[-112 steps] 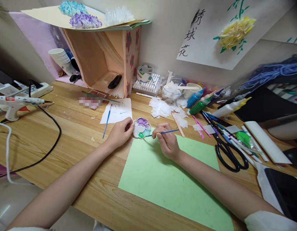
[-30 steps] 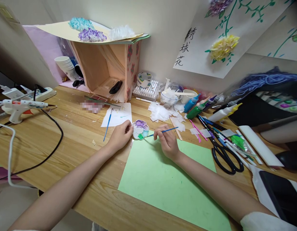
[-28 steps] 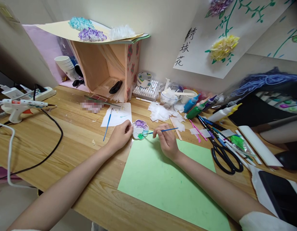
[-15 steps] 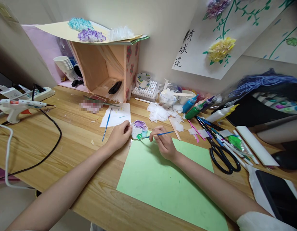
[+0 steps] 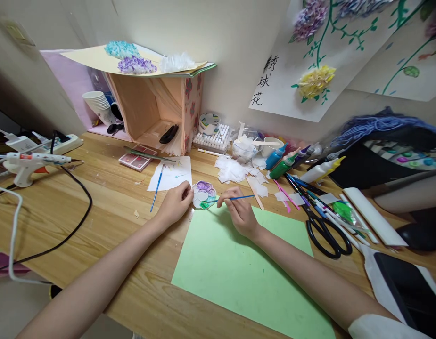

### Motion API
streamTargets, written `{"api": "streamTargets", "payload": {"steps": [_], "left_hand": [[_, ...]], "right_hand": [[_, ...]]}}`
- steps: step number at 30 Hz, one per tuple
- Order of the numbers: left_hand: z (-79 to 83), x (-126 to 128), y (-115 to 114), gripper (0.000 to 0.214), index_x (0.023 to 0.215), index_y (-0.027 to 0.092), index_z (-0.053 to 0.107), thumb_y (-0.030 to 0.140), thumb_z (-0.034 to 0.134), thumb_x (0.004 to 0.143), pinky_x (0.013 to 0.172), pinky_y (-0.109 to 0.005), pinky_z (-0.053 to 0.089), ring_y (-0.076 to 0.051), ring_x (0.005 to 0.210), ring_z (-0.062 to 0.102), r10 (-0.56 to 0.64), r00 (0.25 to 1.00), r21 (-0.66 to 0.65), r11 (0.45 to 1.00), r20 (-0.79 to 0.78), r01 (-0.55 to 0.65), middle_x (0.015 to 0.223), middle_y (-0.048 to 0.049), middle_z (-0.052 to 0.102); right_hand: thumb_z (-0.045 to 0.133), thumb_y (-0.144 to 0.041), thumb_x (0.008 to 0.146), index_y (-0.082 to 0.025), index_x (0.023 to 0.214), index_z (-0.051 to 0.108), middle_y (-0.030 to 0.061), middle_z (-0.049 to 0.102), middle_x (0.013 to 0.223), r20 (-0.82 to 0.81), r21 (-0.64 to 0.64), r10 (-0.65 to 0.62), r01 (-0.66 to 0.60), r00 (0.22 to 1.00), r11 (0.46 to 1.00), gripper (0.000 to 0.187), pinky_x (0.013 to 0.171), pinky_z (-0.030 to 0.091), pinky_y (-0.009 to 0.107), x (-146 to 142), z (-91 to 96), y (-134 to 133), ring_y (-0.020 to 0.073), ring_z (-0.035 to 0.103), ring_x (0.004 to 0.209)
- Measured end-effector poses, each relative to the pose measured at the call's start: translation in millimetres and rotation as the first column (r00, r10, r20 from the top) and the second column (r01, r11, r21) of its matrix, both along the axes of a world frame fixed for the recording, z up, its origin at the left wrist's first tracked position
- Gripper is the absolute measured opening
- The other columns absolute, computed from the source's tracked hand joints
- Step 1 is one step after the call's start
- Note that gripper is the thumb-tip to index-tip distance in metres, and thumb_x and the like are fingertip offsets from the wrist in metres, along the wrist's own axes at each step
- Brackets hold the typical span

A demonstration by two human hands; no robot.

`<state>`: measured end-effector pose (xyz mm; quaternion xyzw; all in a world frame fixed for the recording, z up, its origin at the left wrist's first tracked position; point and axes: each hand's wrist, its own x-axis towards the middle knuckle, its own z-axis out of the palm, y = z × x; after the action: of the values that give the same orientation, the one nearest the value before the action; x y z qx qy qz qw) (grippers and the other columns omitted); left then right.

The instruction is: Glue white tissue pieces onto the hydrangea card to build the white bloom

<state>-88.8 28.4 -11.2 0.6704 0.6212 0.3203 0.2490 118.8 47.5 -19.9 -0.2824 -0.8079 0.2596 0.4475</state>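
Observation:
My left hand (image 5: 176,202) pinches the left rim of a small flower-shaped paint palette (image 5: 199,194). Purple, bluish and green paint lies in the palette's wells. Between the closed fingers of my right hand (image 5: 240,212) is a thin blue paintbrush (image 5: 243,197); its tip sits in the green well. Under my right hand and forearm lies a light green sheet of paper (image 5: 239,273), with a few tiny dark specks on it. Another blue paintbrush (image 5: 157,188) rests partly on a paint-marked white paper (image 5: 182,172) beyond my left hand.
Torn white tissue (image 5: 232,168), paint bottles (image 5: 284,163) and black scissors (image 5: 327,233) lie beyond and right of the green sheet. At left are a glue gun (image 5: 30,165) and a black cable (image 5: 85,188). A peach box (image 5: 150,108) stands at the back; a phone (image 5: 408,292) lies at right.
The brush tip has moved slightly left, further into the green well. Both hands keep their holds. The whole view has shifted a little downward in the picture.

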Motion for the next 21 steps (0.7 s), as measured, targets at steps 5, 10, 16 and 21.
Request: {"api": "streamTargets", "payload": {"steps": [5,10,16,21], "left_hand": [[-0.7,0.4,0.0,0.021,0.069,0.021,0.042,0.032,0.038,0.087,0.055,-0.024,0.032,-0.013,0.055,0.047,0.008,1.0,0.003,1.0,0.002,-0.008,0.054,0.0047,0.049],[-0.4,-0.3,0.4,0.022,0.069,0.022,0.042,0.034,0.038,0.087,0.055,-0.025,0.032,-0.013,0.055,0.047,0.003,1.0,-0.005,1.0,0.002,-0.003,0.053,0.0048,0.049],[-0.8,-0.7,0.4,0.022,0.069,0.022,0.041,0.034,0.038,0.087,0.056,-0.025,0.032,-0.013,0.055,0.047,0.0,1.0,-0.02,1.0,0.0,0.0,0.054,0.0047,0.049],[-0.1,-0.2,0.6,0.022,0.068,0.022,0.041,0.034,0.038,0.087,0.056,-0.025,0.032,-0.013,0.056,0.047,0.008,1.0,-0.02,1.0,0.002,-0.008,0.054,0.0046,0.049]], "right_hand": [[0.042,-0.037,0.092,-0.019,0.075,0.062,0.0041,0.066,0.073,-0.183,-0.282,-0.194,0.137,0.964,0.95,0.032,0.079,0.045,0.036,-0.4,-3.4,4.6,0.0188,0.061,0.08],[0.05,-0.045,0.086,-0.016,0.083,0.061,0.0018,0.067,0.062,-0.215,-0.545,-0.289,0.131,0.933,0.828,0.031,0.074,0.048,0.033,-2.0,-9.1,13.9,0.0171,0.065,0.066],[0.057,-0.042,0.082,-0.017,0.075,0.062,0.0027,0.069,0.065,-0.223,-0.509,-0.313,0.164,0.923,0.845,0.027,0.067,0.051,0.031,-1.4,-5.9,10.8,0.0179,0.066,0.065],[0.056,-0.042,0.083,-0.018,0.074,0.063,0.0035,0.068,0.068,-0.271,-0.463,-0.365,0.212,0.891,0.861,0.027,0.067,0.052,0.032,1.2,-7.7,9.9,0.0181,0.066,0.065]]}}
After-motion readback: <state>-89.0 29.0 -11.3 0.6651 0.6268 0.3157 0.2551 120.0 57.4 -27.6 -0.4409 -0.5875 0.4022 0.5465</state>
